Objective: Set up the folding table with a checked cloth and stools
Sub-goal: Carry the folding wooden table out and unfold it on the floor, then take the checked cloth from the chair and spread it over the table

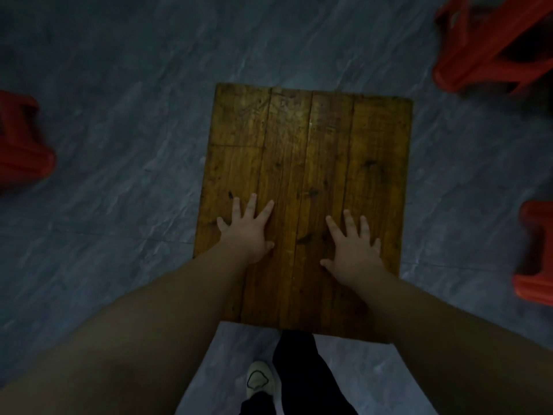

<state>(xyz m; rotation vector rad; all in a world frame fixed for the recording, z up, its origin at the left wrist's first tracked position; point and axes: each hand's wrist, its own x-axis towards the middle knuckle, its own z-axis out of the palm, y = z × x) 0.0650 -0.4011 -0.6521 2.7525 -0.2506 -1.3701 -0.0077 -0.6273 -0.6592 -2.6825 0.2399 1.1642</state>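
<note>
A small wooden table (pixel 311 139) with a plank top stands on the floor straight below me, its surface bare. My left hand (pixel 247 232) lies flat on the near left part of the top, fingers spread. My right hand (pixel 354 248) lies flat on the near right part, fingers spread too. Neither hand holds anything. Red plastic stools stand around the table: one at the left edge (pixel 22 142), one at the far right (pixel 490 43), one at the right edge (pixel 535 256). No checked cloth is in view.
The floor (pixel 119 85) is grey and marbled, dimly lit. My leg in dark trousers (pixel 302 372) and a light shoe (pixel 258 380) show just under the table's near edge.
</note>
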